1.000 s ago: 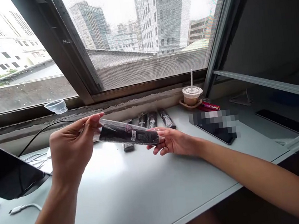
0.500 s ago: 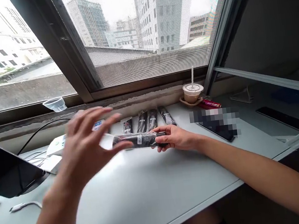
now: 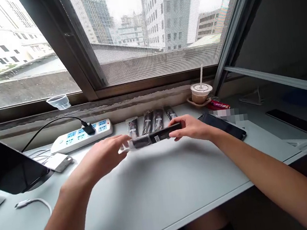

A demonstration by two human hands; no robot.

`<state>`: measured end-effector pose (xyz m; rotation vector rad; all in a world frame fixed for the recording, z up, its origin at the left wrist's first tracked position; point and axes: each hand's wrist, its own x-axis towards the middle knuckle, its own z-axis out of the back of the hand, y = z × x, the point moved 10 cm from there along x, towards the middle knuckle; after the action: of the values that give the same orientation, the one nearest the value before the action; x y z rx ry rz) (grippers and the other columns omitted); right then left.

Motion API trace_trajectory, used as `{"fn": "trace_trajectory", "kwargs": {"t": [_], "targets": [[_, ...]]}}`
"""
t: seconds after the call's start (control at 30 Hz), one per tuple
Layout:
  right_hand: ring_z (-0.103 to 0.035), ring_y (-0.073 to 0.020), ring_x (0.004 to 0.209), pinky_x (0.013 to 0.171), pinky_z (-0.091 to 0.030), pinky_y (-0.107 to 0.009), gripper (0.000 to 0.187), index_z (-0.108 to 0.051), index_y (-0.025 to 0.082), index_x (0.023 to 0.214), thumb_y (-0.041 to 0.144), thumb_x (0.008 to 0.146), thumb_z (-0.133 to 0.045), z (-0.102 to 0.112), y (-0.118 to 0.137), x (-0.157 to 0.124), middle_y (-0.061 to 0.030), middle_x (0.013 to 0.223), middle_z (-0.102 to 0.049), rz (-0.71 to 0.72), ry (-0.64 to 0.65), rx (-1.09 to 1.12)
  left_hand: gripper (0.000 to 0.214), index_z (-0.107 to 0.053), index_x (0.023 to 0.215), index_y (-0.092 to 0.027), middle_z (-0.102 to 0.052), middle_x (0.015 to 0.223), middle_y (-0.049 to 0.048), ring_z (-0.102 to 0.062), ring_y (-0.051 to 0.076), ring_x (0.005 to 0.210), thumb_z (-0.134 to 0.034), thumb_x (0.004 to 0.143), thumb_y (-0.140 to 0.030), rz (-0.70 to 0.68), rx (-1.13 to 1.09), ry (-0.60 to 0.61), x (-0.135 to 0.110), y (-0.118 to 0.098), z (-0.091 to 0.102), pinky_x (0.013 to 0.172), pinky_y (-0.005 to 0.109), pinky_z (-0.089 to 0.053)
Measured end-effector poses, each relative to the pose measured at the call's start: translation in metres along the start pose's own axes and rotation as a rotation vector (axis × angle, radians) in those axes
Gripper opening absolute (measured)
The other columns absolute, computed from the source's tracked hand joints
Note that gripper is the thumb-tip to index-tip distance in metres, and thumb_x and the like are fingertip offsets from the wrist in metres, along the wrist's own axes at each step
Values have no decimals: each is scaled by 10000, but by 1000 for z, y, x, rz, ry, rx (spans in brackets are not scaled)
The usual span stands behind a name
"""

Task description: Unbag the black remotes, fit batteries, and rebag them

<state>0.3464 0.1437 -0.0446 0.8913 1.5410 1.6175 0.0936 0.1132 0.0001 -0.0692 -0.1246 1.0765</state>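
Note:
A slim black item (image 3: 162,134), shaped like a folded compact umbrella, is held level above the desk between my hands. A clear plastic sleeve with a white label covers it in part. My right hand (image 3: 188,127) is closed around its right end, thumb in front. My left hand (image 3: 114,147) is closed on the loose left end of the sleeve, which crumples between the fingers. Behind lie several similar wrapped black items: one at the left (image 3: 133,127), two side by side in the middle (image 3: 158,120), and one at the right (image 3: 169,112), partly behind my right hand.
At the left are a white power strip (image 3: 89,135) with a black plug, a charger (image 3: 60,162), a cable (image 3: 37,200) and a dark screen (image 3: 10,168). A lidded drink (image 3: 201,93), a red packet (image 3: 219,104) and a phone (image 3: 224,127) are at right. A plastic cup (image 3: 59,102) rests by the window.
My left hand has come down and right from an open, raised pose and closed on the sleeve's end. The held item has shifted up and right with my right hand.

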Motion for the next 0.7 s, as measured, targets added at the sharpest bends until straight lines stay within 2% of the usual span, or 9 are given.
{"fn": "trace_trajectory", "kwargs": {"t": [0.1,0.2,0.3,0.37,0.47,0.57,0.7], "targets": [[-730,-182,817,816,-687,-399,371,-759,164,971,405,752,-936,19,16,-1,-17,858,-728,138,-161,42,287,-744,1146,-315,-801,1106,43,-742,289,951,-573,917,-301,32,-61,40,0,11,-4,754,339,-502],[-739,-215,897,821,-676,-406,370,-749,195,975,454,771,-916,34,28,-6,-31,943,-745,252,-319,103,279,-748,1143,-319,-802,1083,41,-741,276,923,-587,915,-332,52,-121,82,-1,13,-9,730,323,-508],[-737,-245,929,811,-654,-411,394,-730,222,1022,500,794,-892,44,36,-13,-41,978,-749,344,-475,83,344,-756,1206,-332,-795,1128,53,-731,296,965,-664,883,-405,48,-170,69,-1,4,-10,775,339,-533],[-732,-259,943,833,-634,-418,385,-721,234,1023,519,815,-874,42,42,-16,-46,986,-745,404,-507,22,435,-749,1271,-346,-783,1183,61,-721,317,1017,-734,849,-452,18,-193,27,0,-9,-9,828,356,-543],[-722,-255,962,866,-610,-405,365,-712,247,1054,518,849,-848,29,46,-15,-39,993,-738,472,-461,-53,519,-719,1355,-351,-770,1214,69,-714,327,1046,-768,855,-480,-61,-191,-3,2,-35,-9,872,372,-539],[-701,-234,997,887,-591,-381,364,-683,258,1187,464,911,-800,10,42,-11,-32,1033,-730,497,-342,-98,563,-669,1438,-339,-758,1249,78,-711,336,1064,-741,902,-497,-128,-152,6,3,-56,-14,902,398,-527],[-701,-224,975,845,-572,-363,334,-644,235,1194,426,945,-759,-12,23,-2,-52,1082,-733,370,-144,-223,643,-622,1501,-290,-752,1282,119,-696,367,1116,-692,937,-592,-151,-144,8,4,-69,-19,940,442,-512]]}}
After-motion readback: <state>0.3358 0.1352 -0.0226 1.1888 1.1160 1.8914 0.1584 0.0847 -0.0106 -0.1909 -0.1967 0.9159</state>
